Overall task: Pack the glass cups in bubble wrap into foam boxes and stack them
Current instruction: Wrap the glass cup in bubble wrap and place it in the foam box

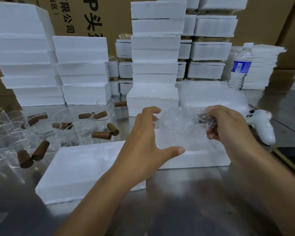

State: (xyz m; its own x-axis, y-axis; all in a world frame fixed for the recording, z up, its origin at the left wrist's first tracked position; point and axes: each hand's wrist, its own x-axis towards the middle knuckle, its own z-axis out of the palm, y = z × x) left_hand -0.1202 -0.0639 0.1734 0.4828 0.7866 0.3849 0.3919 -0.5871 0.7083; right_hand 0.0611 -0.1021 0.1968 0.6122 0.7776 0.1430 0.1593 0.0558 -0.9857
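Head view. The wrapped glass cup point(180, 123) lies on its side with its long axis running left to right; the open mouth points toward the left hand point(143, 147), and the brown handle point(205, 119), dimly seen through the bubble wrap, points right. The right hand point(228, 126) grips the handle end, fingers curled round the bunched wrap. The left hand is spread wide, thumb out and fingers loosely bent, holding nothing; it hovers just beside the cup mouth.

Reference item: the near foam tray point(78, 167), lying flat on the steel table point(177, 210) with its moulded hollows facing up; the left forearm crosses its right end. A second foam tray point(194, 157) lies just right of the reference tray; the cup is held over it, and contact between them cannot be told.

Behind and left of the reference tray stand bare glass cups point(82, 125) with brown handles, crowded together, some lying over. Directly behind it rise stacks of foam boxes point(153, 53), with cardboard cartons point(92, 17) beyond. Behind and right lies a pile of bubble wrap sheets point(211, 96); further right stands an upright water bottle point(241, 65). A white controller point(260, 128) lies right of the second tray, partly hidden by the right hand.
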